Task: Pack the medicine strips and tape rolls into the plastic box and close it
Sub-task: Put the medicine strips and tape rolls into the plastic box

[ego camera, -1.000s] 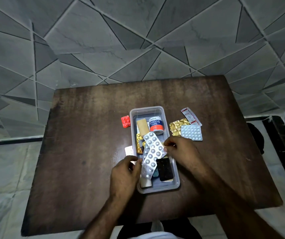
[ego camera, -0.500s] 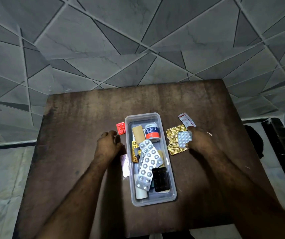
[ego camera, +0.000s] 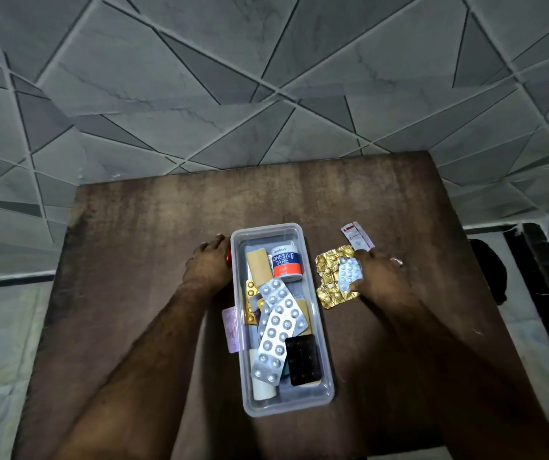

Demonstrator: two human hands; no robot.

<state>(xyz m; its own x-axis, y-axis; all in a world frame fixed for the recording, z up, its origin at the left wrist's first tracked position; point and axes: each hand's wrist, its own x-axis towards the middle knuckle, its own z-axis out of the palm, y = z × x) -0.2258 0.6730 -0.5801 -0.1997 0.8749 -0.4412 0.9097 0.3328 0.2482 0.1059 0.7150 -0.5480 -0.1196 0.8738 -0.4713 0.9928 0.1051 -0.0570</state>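
Observation:
An open clear plastic box [ego camera: 326, 340] stands mid-table, holding an adhesive tape roll [ego camera: 286, 263], silver blister strips [ego camera: 279, 327], a black strip [ego camera: 303, 360] and other strips. Left of the box, my left hand [ego camera: 208, 267] covers a small red strip [ego camera: 228, 258], of which only an edge shows. Right of the box, my right hand [ego camera: 379, 277] pinches a small silver strip [ego camera: 349, 273] lying on a gold foil strip [ego camera: 329, 287]. A white and red sachet [ego camera: 357, 235] lies just beyond. A pink strip [ego camera: 231, 327] sits against the box's left wall.
The dark wooden table [ego camera: 153, 227] stands against a grey tiled wall [ego camera: 266, 78]. No lid is visible. A dark object [ego camera: 489, 270] shows past the table's right edge.
Both hands left the box and went outward: the left up to the red strip, the right to the silver strip on the gold foil. The camera view has tilted slightly.

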